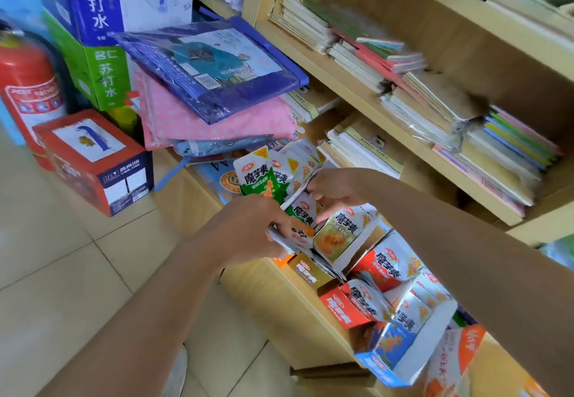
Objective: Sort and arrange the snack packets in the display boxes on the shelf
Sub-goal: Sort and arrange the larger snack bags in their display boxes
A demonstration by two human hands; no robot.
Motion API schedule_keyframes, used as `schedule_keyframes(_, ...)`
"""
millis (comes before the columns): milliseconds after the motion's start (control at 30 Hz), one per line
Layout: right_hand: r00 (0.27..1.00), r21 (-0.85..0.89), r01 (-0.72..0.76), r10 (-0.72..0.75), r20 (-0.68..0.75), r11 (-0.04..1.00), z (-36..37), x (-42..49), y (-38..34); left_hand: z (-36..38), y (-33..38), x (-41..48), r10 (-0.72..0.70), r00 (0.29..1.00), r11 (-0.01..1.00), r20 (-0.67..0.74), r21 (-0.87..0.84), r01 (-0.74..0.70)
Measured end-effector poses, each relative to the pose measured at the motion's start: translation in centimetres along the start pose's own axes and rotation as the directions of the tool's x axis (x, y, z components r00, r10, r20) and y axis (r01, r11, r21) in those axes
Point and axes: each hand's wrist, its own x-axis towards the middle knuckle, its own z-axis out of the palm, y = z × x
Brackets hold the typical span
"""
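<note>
green packets (pixel 264 179): stood fanned and leaning at the far end of the row, partly out of the green-and-white display box (pixel 341 241), touching both hands
left hand (pixel 248 229): was curled tight round a small bundle of silver and orange packets (pixel 298 236), just above the front edge of the shelf (pixel 264 291)
right hand (pixel 337 193): reached in from the right, its fingers (pixel 324 210) bent down against one single green packet (pixel 302 213); whether it pinched that packet or only touched it could not be told
hands together: sat close, nearly meeting, over the same box
task's thing against the hands: the fan rose just beyond the left hand and beside the right thumb; the red box (pixel 377 264) and blue box (pixel 394 353) lay nearer the person, under the right forearm, their packets loose and tilted
first risk: the leaning fan looked ready to topple forward off the shelf if the right hand drew one packet out without the rest being steadied
second risk: the left bundle was held by its edge, so a slack grip could have let the slippery foil slide to the floor
third risk: the right forearm hung low over the nearer boxes and a careless sweep could have knocked their packets askew
likely step: sorting orange from green
</note>
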Motion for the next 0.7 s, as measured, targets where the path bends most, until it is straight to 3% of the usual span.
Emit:
schedule_keyframes(67, 0.992, 0.310, -0.120, 0.103, 0.069, 0.943, 0.3, 0.3, -0.3, 0.1, -0.1, -0.1, 0.001, 1.000, 1.000, 0.012, 0.003, -0.001)
schedule_keyframes(133, 0.978, 0.459, -0.203, 0.156, 0.139, 0.865, 0.4, 0.5, -0.6, 0.1, -0.1, -0.1, -0.008, 1.000, 1.000, 0.024, 0.008, 0.007)
schedule_keyframes(333, 0.965, 0.285, -0.240, 0.196, 0.175, 0.928, 1.5, 1.7, -1.1, 0.2, -0.3, 0.0, -0.039, 0.998, 0.999, 0.040, 0.009, 0.038)
schedule_keyframes(500, 0.963, 0.253, -0.245, 0.205, 0.173, 0.936, 1.3, 2.5, -1.3, 0.8, -0.3, 0.4, -0.032, 0.999, 0.999, 0.029, 0.006, 0.032)
schedule_keyframes(700, 0.972, 0.073, -0.215, 0.206, 0.114, 0.974, 1.9, 2.2, -2.0, 1.0, -0.5, 0.5, -0.016, 0.998, 1.000, 0.056, 0.015, 0.015)
